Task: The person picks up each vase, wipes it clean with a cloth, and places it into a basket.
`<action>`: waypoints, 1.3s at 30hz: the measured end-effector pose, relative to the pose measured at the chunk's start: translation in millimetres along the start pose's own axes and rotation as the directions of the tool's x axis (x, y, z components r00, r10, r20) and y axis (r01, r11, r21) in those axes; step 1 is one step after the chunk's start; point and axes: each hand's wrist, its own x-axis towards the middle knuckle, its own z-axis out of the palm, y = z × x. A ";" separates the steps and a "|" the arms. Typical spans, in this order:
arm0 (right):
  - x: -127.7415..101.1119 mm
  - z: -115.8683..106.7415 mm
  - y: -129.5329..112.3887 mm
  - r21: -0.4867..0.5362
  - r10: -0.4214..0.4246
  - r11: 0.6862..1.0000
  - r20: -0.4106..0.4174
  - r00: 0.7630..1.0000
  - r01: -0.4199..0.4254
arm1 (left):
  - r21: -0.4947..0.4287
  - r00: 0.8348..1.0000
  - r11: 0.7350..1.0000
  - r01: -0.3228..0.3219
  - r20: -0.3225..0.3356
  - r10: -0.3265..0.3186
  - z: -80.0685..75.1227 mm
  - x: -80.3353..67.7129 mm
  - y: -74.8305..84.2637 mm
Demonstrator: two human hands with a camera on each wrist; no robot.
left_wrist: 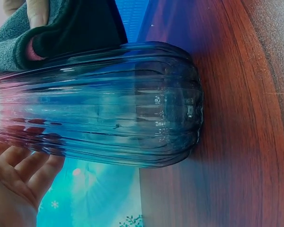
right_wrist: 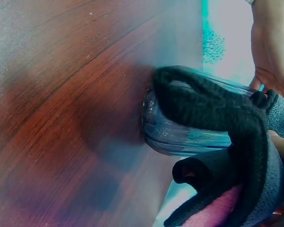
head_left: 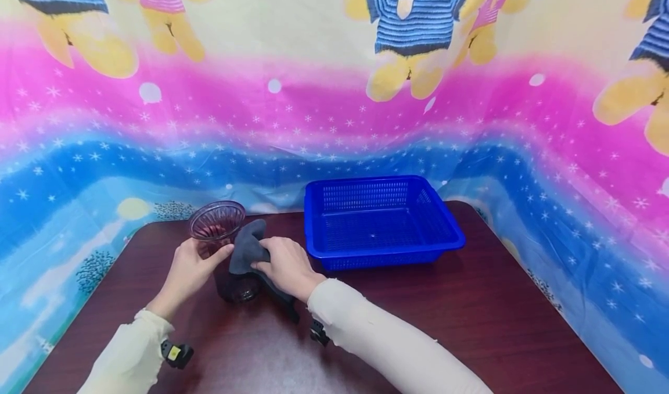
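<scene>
1. Here, in the head view, a ribbed glass vase stood upright on the dark wooden table, to the left of a blue plastic basket. The left hand was around the left side of the vase, its fingers curled on the glass. The right hand pressed a dark grey cloth against the right side of the vase, with the fingers bent over the cloth and clamped on it. A colourful curtain with bears hung behind the table.

2. In the left wrist view, the vase filled the middle and its base touched the table. The fingers of the left hand lay close together on the glass. The cloth was on the far side of the vase.

3. In the right wrist view, the cloth was draped over the vase and hid most of it. The fingers of the right hand were under the cloth, so I cannot tell from this view how they lay.
</scene>
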 end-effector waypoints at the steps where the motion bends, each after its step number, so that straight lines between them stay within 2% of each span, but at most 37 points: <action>1: 0.1 0.4 0.1 -0.002 -0.001 1.000 0.001 1.000 0.001 | 0.002 1.000 1.000 -0.002 -0.002 0.002 0.3 0.2 0.0; 21: -12.6 31.6 17.3 -0.083 -0.006 0.997 0.026 1.000 0.008 | -0.020 1.000 1.000 0.000 -0.018 -0.001 1.2 0.1 0.4; 30: -18.3 42.1 24.6 -0.127 -0.001 0.992 0.092 0.996 0.013 | -0.023 1.000 1.000 0.017 -0.010 -0.017 0.6 0.0 -0.9; 39: -21.3 51.0 29.7 -0.185 0.008 0.983 0.100 0.995 0.011 | -0.021 1.000 1.000 0.011 -0.013 -0.012 -0.7 1.5 -0.4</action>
